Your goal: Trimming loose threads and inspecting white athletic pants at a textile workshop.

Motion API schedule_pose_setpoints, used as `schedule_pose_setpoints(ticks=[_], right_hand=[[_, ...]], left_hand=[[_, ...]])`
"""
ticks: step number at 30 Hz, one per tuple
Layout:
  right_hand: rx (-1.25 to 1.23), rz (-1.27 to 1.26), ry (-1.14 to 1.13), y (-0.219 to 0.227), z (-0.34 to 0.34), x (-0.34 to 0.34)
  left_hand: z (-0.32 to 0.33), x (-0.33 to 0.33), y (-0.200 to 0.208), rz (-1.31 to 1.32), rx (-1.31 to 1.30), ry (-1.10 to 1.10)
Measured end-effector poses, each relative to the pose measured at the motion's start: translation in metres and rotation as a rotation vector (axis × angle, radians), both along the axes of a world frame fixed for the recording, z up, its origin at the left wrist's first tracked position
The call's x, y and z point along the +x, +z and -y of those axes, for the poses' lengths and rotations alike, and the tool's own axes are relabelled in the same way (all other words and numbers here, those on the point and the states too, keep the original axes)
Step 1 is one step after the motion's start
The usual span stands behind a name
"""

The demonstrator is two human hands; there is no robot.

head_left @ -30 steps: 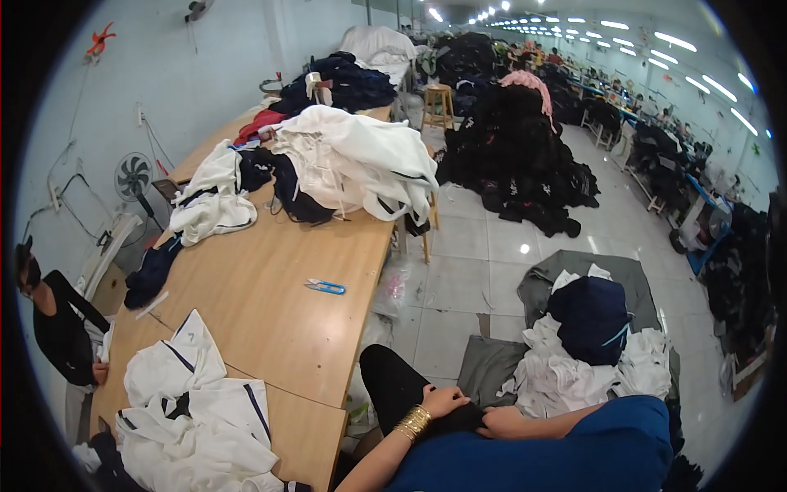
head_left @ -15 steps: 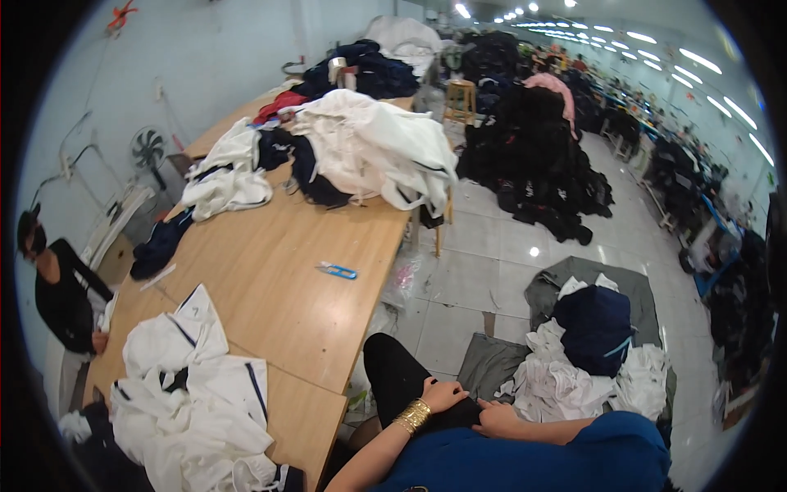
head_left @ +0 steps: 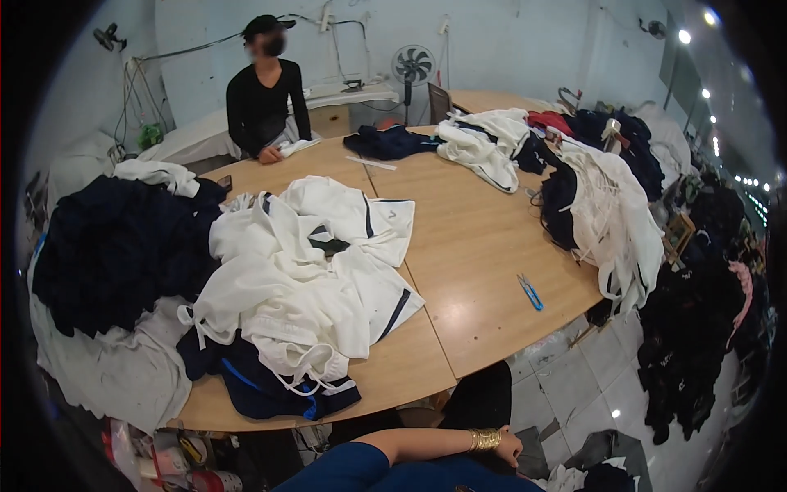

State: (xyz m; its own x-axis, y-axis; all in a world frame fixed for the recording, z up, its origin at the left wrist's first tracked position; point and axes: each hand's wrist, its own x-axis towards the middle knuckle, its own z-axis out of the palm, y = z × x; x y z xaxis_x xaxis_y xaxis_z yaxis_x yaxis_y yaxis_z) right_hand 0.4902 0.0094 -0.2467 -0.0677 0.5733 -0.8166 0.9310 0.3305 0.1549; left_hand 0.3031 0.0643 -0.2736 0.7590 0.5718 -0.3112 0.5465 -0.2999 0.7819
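Observation:
My left hand (head_left: pixel 509 447), with gold bangles (head_left: pixel 485 440) at the wrist, is low in the view beside my black-clad leg (head_left: pixel 482 402). Its fingers are curled, and whatever they may hold is hidden. My right hand is out of view. Up on the wooden table (head_left: pixel 484 238), a pair of blue-handled thread snips (head_left: pixel 531 293) lies apart from my hand. Left of them spreads a heap of white garments (head_left: pixel 287 271) with dark stripes and drawstrings. Navy clothing with a blue stripe (head_left: pixel 246 381) sticks out from under that heap at the near edge.
A person (head_left: pixel 269 98) in black stands across the table, one hand on white cloth. Dark clothes (head_left: pixel 123 246) are piled at left. White garments (head_left: pixel 611 213) hang over the table's right edge. Black clothes (head_left: pixel 684 344) lie heaped on the tiled floor (head_left: pixel 566 385). A fan (head_left: pixel 411 66) stands behind.
The view has swung left, so the table and the person across it sit more centrally. My right hand has left the view. My left hand now shows with its fingers curled.

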Motion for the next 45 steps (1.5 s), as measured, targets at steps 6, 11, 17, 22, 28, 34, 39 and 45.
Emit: schedule_pose_setpoints(ticks=[6, 11, 17, 22, 28, 34, 39, 45], right_hand=[[0.218, 0.024, 0.194, 0.012, -0.003, 0.005], [0.38, 0.024, 0.328, 0.011, 0.008, 0.0], [0.578, 0.016, 0.524, 0.017, 0.018, -0.011], [0.749, 0.027, 0.635, 0.022, 0.033, -0.011], [0.954, 0.024, 0.811, 0.032, 0.043, -0.014], [1.17, 0.029, 0.961, 0.049, 0.057, -0.008], [0.327, -0.55, 0.066, 0.065, 0.047, -0.006], [0.329, -0.793, -0.549, 0.097, 0.041, -0.05]], left_hand=[[0.003, 0.001, 0.003, 0.128, 0.002, 0.053], [0.005, -0.005, 0.03, 0.141, -0.049, -0.047], [-0.002, -0.006, 0.004, 0.028, -0.001, -0.316], [0.007, -0.001, 0.029, -0.073, -0.01, -0.171], [0.018, -0.006, 0.015, 0.087, 0.306, 0.051], [0.015, -0.01, 0.03, 0.077, 0.152, -0.031], [0.012, -0.017, 0.038, 0.122, 0.119, 0.072], [0.012, -0.015, 0.037, 0.125, 0.174, 0.105]])
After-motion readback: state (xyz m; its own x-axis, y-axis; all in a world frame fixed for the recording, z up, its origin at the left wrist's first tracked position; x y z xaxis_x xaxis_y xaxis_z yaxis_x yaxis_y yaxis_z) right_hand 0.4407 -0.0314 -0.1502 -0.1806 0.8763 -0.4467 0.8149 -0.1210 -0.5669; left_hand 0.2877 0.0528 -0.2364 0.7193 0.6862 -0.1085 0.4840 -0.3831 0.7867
